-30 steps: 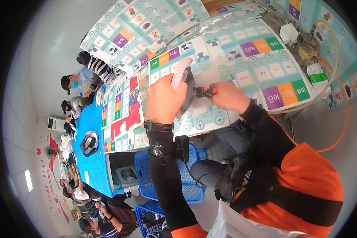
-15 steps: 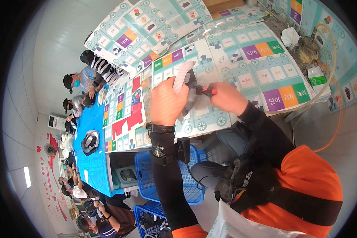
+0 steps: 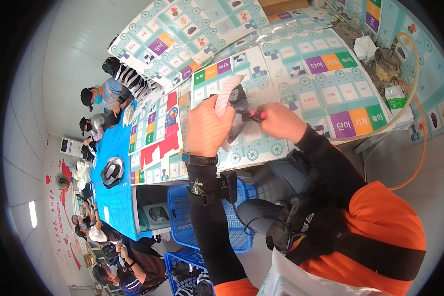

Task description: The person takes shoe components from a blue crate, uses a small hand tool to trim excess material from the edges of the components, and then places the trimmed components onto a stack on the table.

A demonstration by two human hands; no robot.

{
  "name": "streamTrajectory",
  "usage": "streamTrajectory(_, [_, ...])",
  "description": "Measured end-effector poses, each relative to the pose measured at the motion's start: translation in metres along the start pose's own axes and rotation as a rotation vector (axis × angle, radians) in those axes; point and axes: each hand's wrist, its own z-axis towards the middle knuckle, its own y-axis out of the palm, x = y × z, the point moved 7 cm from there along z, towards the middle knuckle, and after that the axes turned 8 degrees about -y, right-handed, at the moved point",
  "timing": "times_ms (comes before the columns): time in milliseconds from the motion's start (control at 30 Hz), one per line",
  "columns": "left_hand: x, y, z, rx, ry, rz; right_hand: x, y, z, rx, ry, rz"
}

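My left hand (image 3: 207,126) is closed around a dark, thin, flexible piece (image 3: 239,101) with a pale pinkish strip (image 3: 227,93) rising above the thumb. What article the piece belongs to I cannot make out. My right hand (image 3: 282,122) grips a small black cutting tool with red ends, like snips (image 3: 251,116). The tool's tip meets the right side of the dark piece, and its blades are too small to tell apart. Both hands are above the near edge of a worktable (image 3: 311,93) covered with printed teal and white sheets.
Blue plastic baskets (image 3: 182,227) stand below the table edge. At the left, a blue-covered table (image 3: 118,202) holds a black and white article (image 3: 112,172), with several people along it. A pale hose (image 3: 415,93) and an orange hose (image 3: 423,153) curve down at the right.
The tool in my right hand has shifted slightly left, closer against the dark piece. My left hand keeps its hold in nearly the same place.
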Motion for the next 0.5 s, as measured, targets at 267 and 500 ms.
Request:
streamTrajectory(267, [-0.004, -0.003, 0.001, 0.025, 0.036, 0.002, -0.003, 0.005, -0.008, -0.23, 0.041, 0.04])
streamTrajectory(500, [-0.002, -0.001, 0.002, -0.007, -0.012, -0.034, 0.002, 0.0, -0.007, -0.072, 0.018, -0.005])
